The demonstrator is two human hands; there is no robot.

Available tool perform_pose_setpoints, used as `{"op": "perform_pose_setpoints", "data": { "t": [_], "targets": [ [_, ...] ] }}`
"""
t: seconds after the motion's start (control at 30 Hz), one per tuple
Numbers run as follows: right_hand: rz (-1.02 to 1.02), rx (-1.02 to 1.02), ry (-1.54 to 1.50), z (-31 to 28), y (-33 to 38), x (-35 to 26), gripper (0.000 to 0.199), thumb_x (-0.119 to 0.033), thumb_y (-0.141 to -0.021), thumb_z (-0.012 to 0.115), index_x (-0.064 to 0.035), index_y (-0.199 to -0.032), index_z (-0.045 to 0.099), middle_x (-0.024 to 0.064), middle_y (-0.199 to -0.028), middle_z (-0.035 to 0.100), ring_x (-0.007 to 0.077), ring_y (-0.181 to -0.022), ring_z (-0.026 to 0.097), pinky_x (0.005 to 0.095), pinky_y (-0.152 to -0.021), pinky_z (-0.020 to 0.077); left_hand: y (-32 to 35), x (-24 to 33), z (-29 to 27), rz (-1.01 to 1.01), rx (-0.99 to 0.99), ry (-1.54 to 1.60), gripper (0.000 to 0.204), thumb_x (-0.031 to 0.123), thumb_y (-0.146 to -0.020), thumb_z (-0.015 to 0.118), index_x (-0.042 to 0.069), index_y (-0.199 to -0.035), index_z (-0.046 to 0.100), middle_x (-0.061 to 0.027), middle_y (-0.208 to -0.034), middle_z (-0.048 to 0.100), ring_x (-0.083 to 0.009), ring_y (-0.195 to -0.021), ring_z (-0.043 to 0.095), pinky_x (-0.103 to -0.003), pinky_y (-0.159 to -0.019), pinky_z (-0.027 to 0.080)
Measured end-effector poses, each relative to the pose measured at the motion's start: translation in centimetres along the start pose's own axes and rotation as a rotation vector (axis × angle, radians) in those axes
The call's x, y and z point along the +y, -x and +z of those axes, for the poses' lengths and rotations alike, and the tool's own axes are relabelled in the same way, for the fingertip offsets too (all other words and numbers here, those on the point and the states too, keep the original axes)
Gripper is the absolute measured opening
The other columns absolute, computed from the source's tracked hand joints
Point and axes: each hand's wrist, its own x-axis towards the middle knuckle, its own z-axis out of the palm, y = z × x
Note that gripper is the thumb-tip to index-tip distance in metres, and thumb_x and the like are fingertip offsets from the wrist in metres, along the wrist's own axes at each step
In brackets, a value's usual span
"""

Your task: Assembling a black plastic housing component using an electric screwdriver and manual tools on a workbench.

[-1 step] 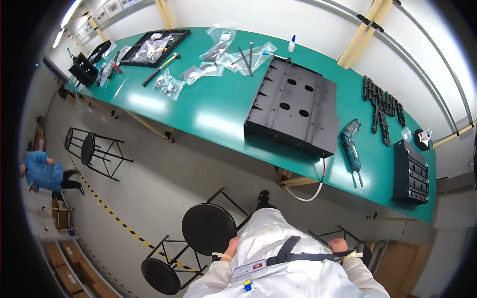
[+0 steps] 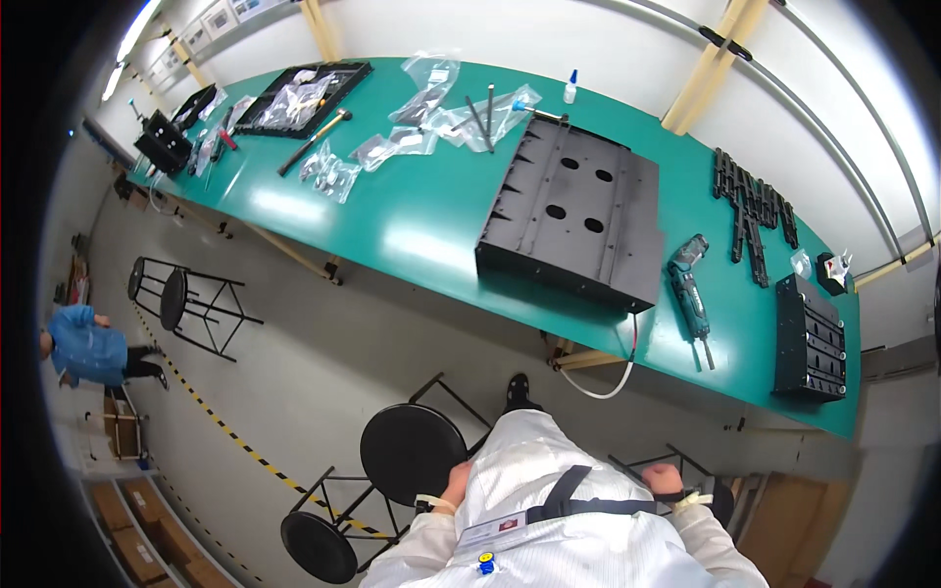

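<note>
Someone in blue (image 2: 88, 341) moved a bit; my left hand (image 2: 456, 484) and right hand (image 2: 664, 479) hang down, their grip I can't tell; black box (image 2: 576, 199) sits on the tabletop (image 2: 412, 240), bars (image 2: 753, 208) loose, not on it.

Between the two views, the co-worker in blue (image 2: 88, 345) at the left has shifted slightly to the right, with the legs in a changed stance; distance and the curved rim make the exact step uncertain. The right hand (image 2: 663, 478) lies marginally farther left. With a slight turn of the view, the case (image 2: 576, 194) and driver (image 2: 692, 296) also appear a little farther left.
</note>
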Motion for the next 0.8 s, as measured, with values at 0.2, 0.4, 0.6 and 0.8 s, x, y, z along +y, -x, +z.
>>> {"op": "perform_pose_setpoints", "data": {
  "t": [0.2,0.4,0.6,0.8],
  "targets": [
    [-0.206,-0.003,-0.389,3.5,-5.5,-10.6,0.051,-0.02,-0.09,0.079,0.0028,-0.132,0.061,0.0124,-0.112,0.072,0.0185,-0.09,0.071,0.0328,-0.076,0.0575,-5.7,12.4,-5.5,0.268,0.406,-0.794,0.043,0.015,-0.08,0.078,0.003,-0.12,0.069,-0.0196,-0.118,0.07,-0.0376,-0.12,0.064,-0.045,-0.106,0.05],
    [-0.313,-0.206,-0.479,3.1,-6.2,-21.1,0.069,-0.022,-0.089,0.083,0.005,-0.142,0.049,0.0168,-0.132,0.065,0.02,-0.096,0.072,0.035,-0.083,0.0585,-9.9,16.0,-12.3,-0.051,0.059,-1.515,0.114,0.049,-0.061,0.092,0.021,-0.158,0.04,-0.0307,-0.148,0.047,-0.0551,-0.141,0.039,-0.061,-0.116,0.038],
    [-0.114,0.108,-0.749,5.9,-7.9,-20.3,0.048,-0.024,-0.095,0.077,0.0029,-0.131,0.061,0.0126,-0.123,0.069,0.0242,-0.1,0.069,0.0355,-0.084,0.0568,-14.2,18.3,-10.9,-0.091,-0.346,-1.351,0.054,0.05,-0.085,0.074,0.014,-0.126,0.07,-0.0253,-0.124,0.07,-0.0438,-0.115,0.067,-0.052,-0.1,0.052],
    [0.302,0.267,-0.517,4.6,-8.7,-18.0,0.04,-0.03,-0.103,0.064,-0.0005,-0.131,0.061,0.0111,-0.13,0.066,0.0268,-0.103,0.067,0.0371,-0.092,0.054,-18.2,22.2,-11.9,-0.172,-0.263,-1.052,0.052,0.048,-0.088,0.07,0.013,-0.126,0.071,-0.0254,-0.126,0.07,-0.0431,-0.116,0.066,-0.052,-0.1,0.052]
  ]
}}
